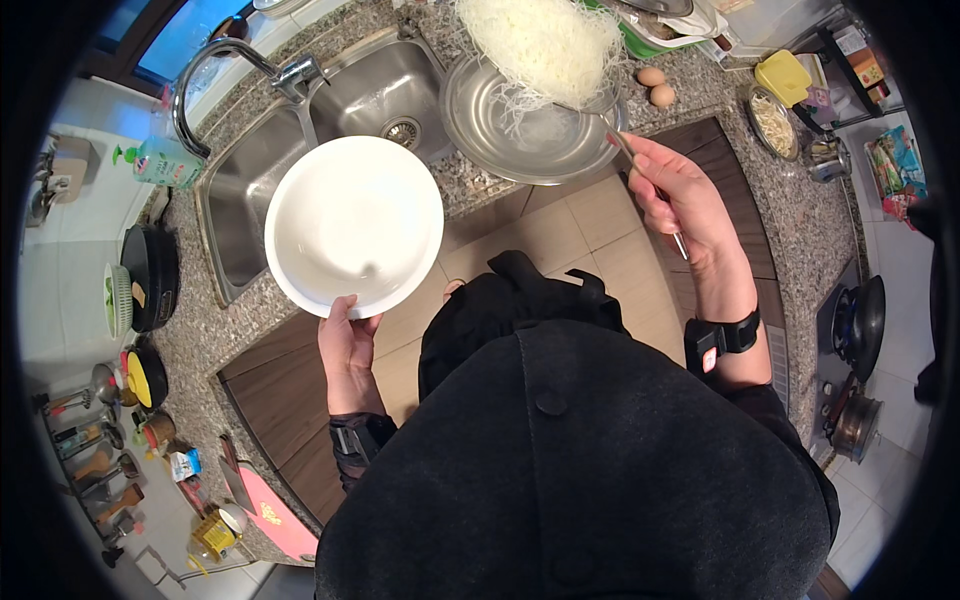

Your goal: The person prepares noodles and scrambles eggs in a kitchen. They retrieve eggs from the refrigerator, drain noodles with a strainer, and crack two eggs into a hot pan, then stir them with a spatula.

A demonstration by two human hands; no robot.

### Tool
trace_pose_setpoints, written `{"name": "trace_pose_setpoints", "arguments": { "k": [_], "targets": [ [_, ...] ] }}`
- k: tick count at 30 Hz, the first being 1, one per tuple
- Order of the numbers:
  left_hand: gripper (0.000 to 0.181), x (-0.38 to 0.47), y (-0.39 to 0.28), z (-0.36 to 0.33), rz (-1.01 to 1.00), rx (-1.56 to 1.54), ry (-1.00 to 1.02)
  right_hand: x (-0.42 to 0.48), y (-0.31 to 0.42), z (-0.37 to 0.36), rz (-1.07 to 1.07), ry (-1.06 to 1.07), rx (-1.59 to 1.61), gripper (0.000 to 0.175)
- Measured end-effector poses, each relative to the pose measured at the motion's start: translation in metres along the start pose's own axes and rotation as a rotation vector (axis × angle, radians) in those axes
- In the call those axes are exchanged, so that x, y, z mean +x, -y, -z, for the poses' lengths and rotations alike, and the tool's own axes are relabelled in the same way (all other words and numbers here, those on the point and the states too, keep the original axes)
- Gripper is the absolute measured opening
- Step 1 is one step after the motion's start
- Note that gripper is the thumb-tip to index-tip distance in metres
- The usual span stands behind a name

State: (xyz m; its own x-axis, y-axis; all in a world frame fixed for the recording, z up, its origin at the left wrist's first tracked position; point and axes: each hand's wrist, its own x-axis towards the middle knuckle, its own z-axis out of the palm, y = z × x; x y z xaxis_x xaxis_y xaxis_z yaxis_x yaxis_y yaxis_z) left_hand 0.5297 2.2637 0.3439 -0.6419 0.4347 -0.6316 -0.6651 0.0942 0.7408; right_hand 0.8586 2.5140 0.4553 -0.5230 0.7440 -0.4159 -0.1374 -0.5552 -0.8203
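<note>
My left hand (349,343) grips the near rim of a white bowl (349,214), thumb on the inside. The bowl is held out over the sink's front edge, and I see no food in it. My right hand (679,195) is closed around the handle of a metal utensil (619,140). A large tangle of pale, thin noodles (544,49) hangs at the utensil's far end and hides its head. Below is a round stainless steel basin (517,163) on the counter; some noodle strands trail down into it.
A double steel sink (375,90) with a curved tap (225,46) lies beyond the bowl. Two eggs (656,86) and a dish of bean sprouts (774,127) stand to the right. A wok (868,328) sits on the stove. A knife (238,480) rests on a pink cutting board (281,517).
</note>
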Motion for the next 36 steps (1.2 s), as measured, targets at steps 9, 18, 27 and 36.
{"name": "trace_pose_setpoints", "arguments": {
  "k": [9,18,27,36],
  "targets": [
    [0.044,-0.002,0.004,0.003,0.009,-0.007,0.003,0.0,0.007,0.002,0.03,0.049,0.025,0.032],
    [0.045,0.0,0.01,0.009,0.027,-0.001,-0.008,0.0,-0.001,0.003,-0.036,0.025,0.026,0.031],
    [0.047,-0.001,0.013,0.011,0.026,-0.009,-0.014,0.003,0.0,0.004,-0.018,0.06,0.046,0.032],
    [0.047,-0.003,0.011,0.012,0.023,-0.003,-0.011,0.005,0.003,0.002,0.01,0.077,0.055,0.033]
  ]
}}
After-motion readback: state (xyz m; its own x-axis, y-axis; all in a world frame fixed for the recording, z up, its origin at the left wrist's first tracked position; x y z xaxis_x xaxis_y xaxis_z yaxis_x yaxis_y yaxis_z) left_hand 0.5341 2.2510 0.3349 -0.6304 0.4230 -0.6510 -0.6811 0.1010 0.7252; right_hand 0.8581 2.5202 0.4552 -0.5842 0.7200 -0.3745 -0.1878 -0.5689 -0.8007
